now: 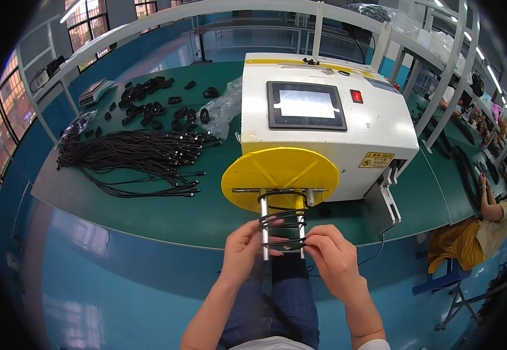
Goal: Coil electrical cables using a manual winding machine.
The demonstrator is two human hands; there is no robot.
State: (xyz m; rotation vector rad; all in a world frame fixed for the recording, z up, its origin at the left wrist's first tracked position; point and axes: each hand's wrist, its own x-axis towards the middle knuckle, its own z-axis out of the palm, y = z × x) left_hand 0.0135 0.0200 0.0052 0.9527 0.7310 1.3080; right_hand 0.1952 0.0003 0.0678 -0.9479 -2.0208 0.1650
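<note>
A black cable [284,225] is wound in several loops around two metal posts, which stick out toward me from a round yellow disc [247,175] on the front of a white machine [335,146]. My left hand [243,248] is curled around the left post, its fingers reaching between the posts against the loops; the post hides part of the grip. At the right post, my right hand [330,254] pinches the cable near the posts' free ends, thumb and fingers pressed together.
Left of the machine, a bundle of black cables [137,154] with metal plugs lies on the green table [148,213]. Coiled black cables [148,108] and a clear plastic bag [225,108] sit behind it. At far right a co-worker [490,219] sits by another table.
</note>
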